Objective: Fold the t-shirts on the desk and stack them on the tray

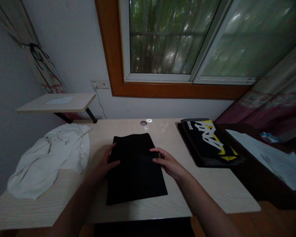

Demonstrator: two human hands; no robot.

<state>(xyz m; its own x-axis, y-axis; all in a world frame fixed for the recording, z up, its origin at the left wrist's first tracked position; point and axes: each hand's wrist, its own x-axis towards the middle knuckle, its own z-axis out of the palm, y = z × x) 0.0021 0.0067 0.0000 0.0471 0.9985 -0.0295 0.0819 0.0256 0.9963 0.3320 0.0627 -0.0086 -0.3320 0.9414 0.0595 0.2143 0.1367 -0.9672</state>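
A flat, black, rectangular sheet (136,171) lies on the pale wooden desk in front of me; whether it is cloth, a mat or a folder I cannot make out. Its far edge is slightly wavy. My left hand (105,164) grips its left edge, with the thumb over the top surface. Opposite, my right hand (166,162) holds the right edge, thumb and forefinger resting on the black surface. The other fingers of both hands are partly hidden at the sides.
Crumpled white cloth (51,158) lies on the desk (219,191) at left, below a small raised shelf (79,103). At right sits a stack of black items with a yellow-and-white printed bag (199,138) on top. Papers (268,161) lie on a dark surface beyond.
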